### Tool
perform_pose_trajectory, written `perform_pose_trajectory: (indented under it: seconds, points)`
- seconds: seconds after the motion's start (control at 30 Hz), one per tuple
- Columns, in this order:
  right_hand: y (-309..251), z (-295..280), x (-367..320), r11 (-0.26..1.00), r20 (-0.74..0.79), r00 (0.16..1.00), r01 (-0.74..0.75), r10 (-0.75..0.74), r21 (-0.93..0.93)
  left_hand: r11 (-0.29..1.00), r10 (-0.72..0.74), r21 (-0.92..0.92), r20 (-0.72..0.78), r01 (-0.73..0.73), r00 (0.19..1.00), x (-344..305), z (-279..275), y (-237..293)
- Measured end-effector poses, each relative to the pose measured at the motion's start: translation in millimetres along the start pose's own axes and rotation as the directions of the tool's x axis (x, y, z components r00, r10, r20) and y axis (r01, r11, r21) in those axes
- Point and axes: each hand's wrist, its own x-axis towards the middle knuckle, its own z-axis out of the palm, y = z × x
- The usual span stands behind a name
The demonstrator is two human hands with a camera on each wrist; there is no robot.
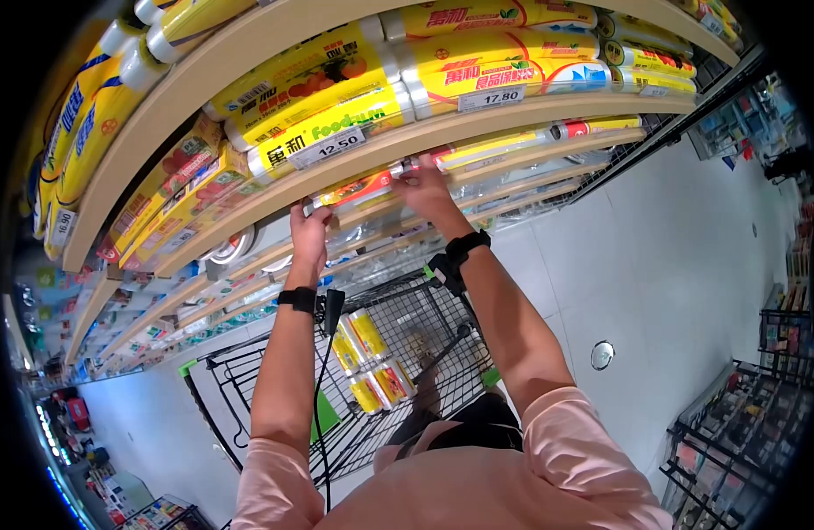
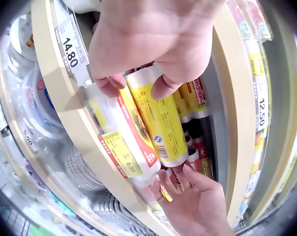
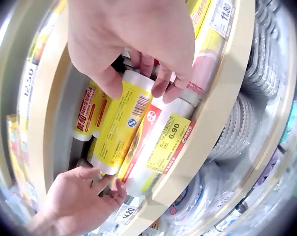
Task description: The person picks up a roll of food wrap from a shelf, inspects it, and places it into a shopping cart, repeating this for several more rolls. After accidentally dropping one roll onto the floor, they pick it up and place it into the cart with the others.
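Note:
On a middle shelf, a yellow cling film roll (image 2: 158, 115) with a barcode lies side by side with a red, white and yellow roll (image 3: 141, 145) in front. My left hand (image 1: 308, 237) holds the left ends of this pair, thumb on the yellow roll (image 3: 121, 125) and fingers at the front one. At the right ends my right hand (image 1: 422, 187) has its thumb and fingertips around the pair in the same way. Both rolls lie right behind the shelf edge, over a yellow 6.90 price tag (image 2: 123, 156). More yellow and red rolls (image 2: 191, 101) sit deeper inside.
Above, a wooden shelf (image 1: 407, 132) carries large yellow rolls (image 1: 327, 132). Wrapped plates (image 3: 237, 128) fill the shelf below. A shopping cart (image 1: 248, 362) with several yellow rolls (image 1: 372, 389) stands between the shelves and my body. Tiled floor (image 1: 592, 256) lies to the right.

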Motion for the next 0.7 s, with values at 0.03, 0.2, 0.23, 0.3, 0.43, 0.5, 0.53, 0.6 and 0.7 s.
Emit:
perform_pose_trajectory:
  seconds: [0.03, 0.2, 0.23, 0.3, 0.43, 0.5, 0.53, 0.6, 0.7]
  points:
    - [-4, 0, 0, 1.000, -0.003, 1.000, -0.007, 0.007, -0.007, 0.998, 0.030, -0.048, -0.020, -0.031, 0.999, -3, 2, 3]
    - [-7, 0, -10, 0.999, 0.035, 0.999, 0.042, -0.042, 0.014, 0.983, 0.038, -0.176, -0.122, -0.059, 0.992, -8, 6, 5]
    - [-2, 2, -12, 0.998, 0.034, 0.999, 0.035, -0.037, 0.060, 0.979, -0.001, -0.200, -0.134, -0.026, 0.991, -7, 3, 2]
    - [2, 4, -18, 0.992, 0.035, 0.997, 0.059, -0.063, 0.115, 0.976, -0.020, -0.215, -0.174, -0.019, 0.984, -14, 1, -2]
    - [0, 0, -35, 0.991, 0.041, 0.999, 0.017, -0.023, 0.132, 0.963, -0.065, -0.268, -0.263, -0.008, 0.963, -24, 4, -3]
    - [5, 0, -40, 0.975, 0.048, 0.997, 0.044, -0.055, 0.217, 0.958, -0.063, -0.285, -0.297, -0.025, 0.953, -29, 7, -6]
    - [5, -3, -45, 0.967, 0.066, 0.997, 0.012, -0.029, 0.254, 0.954, -0.068, -0.299, -0.290, -0.023, 0.955, -33, 8, -7]
    - [6, -9, -52, 0.980, 0.033, 0.995, 0.081, -0.089, 0.182, 0.960, -0.090, -0.281, -0.271, 0.011, 0.958, -47, 10, -4]
    - [-6, -23, -74, 0.967, 0.033, 0.999, -0.045, 0.038, 0.251, 0.949, -0.115, -0.312, -0.200, 0.048, 0.973, -75, 17, 0]
